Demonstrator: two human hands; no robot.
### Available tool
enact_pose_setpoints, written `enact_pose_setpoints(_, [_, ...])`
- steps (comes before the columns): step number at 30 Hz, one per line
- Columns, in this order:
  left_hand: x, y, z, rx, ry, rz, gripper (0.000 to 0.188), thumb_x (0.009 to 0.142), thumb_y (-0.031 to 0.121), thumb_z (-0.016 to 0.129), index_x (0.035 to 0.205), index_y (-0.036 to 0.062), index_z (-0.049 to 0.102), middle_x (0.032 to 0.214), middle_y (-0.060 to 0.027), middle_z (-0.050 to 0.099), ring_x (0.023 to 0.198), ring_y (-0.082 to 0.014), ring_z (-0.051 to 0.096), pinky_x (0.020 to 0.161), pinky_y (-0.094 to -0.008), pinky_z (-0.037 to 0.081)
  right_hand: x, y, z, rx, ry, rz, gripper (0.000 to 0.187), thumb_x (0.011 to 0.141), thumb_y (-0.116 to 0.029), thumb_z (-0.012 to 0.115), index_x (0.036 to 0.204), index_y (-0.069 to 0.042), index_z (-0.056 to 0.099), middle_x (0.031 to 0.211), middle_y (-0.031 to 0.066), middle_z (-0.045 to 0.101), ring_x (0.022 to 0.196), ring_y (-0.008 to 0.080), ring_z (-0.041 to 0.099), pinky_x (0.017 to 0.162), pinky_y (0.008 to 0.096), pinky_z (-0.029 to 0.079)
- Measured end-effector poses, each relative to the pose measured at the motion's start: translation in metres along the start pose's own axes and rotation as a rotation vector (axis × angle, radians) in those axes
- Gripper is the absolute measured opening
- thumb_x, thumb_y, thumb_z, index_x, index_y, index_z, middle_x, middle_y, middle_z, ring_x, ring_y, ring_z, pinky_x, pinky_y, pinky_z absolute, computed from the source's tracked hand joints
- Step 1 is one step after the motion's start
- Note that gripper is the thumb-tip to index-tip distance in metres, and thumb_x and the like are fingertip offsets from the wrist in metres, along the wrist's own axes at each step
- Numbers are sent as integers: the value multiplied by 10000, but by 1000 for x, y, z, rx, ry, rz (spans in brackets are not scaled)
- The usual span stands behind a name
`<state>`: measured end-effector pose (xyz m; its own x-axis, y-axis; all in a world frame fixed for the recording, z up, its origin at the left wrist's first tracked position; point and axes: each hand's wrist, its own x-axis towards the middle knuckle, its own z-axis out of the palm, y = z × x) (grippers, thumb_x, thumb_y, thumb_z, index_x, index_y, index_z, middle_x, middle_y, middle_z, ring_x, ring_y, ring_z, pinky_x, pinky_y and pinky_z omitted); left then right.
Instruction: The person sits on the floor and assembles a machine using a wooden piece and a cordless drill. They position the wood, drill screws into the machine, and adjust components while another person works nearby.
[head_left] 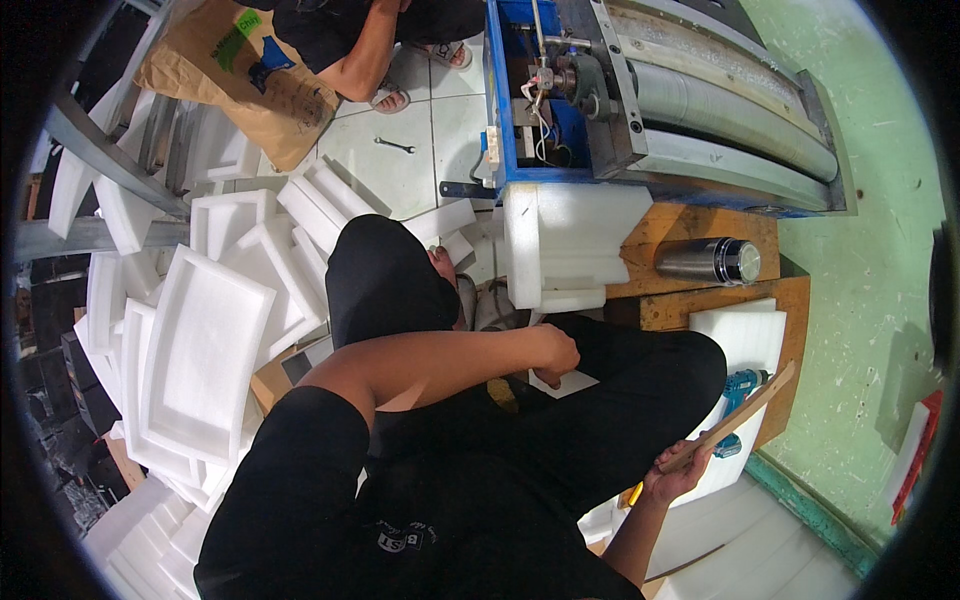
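My left arm crosses my lap, and my left hand (556, 355) is closed above my bent legs with its fingers curled downward. Whatever it may hold is hidden; a small white piece (574, 382) shows just below it. Out to the right, my right hand (682, 472) is wrapped round the lower end of a flat, narrow wooden strip (742, 415). The strip slants up and away to the right. Behind it, partly covered, a teal cordless drill (738, 385) lies on a white foam sheet (750, 335).
White foam trays (205, 350) are heaped at left. Ahead right stands a blue-framed roller machine (730, 110), with a steel flask (705, 260) on a wooden bench (660, 235) below. A wrench (394, 146) lies on the tiles near a paper bag (240, 80) and another person (350, 45).
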<state>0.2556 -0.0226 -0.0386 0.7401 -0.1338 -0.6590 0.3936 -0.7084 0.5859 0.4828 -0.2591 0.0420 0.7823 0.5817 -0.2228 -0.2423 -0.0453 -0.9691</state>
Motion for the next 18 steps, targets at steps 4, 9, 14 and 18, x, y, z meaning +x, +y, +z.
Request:
enact_pose_setpoints(4, [-2, 1, -2, -1, 10, -12, 485, 917, 438, 716, 1203, 48, 745, 1181, -174, 739, 1125, -370, 697, 924, -516, 575, 0, 0, 0, 7, 4, 4, 405, 1013, -362, 568, 1252, -46, 486, 780, 73, 619, 537, 112, 597, 408, 231, 500])
enact_pose_setpoints(9, [-7, 1, -3, -21, 27, 6, 450, 924, 420, 707, 1141, 27, 754, 1120, -187, 746, 1078, -374, 709, 897, -508, 578, 0, 0, -1, -32, -3, -7, 409, 1018, -372, 552, 1253, -46, 482, 786, 75, 616, 545, 113, 598, 407, 236, 497])
enact_pose_setpoints(14, [-9, 0, -2, -38, 67, 36, 412, 953, 387, 676, 1051, -3, 764, 1015, -207, 759, 999, -389, 729, 845, -513, 583, 0, 0, 0, -40, 10, -4, 417, 1020, -380, 547, 1256, -43, 483, 783, 79, 612, 534, 114, 588, 407, 234, 494])
enact_pose_setpoints(18, [-8, 0, -1, -23, 60, 20, 423, 962, 395, 667, 1076, -2, 759, 1042, -206, 758, 1024, -394, 723, 864, -512, 583, -1, 0, 0, -39, 14, -1, 417, 1020, -381, 548, 1256, -43, 489, 778, 83, 613, 527, 116, 583, 407, 233, 492])
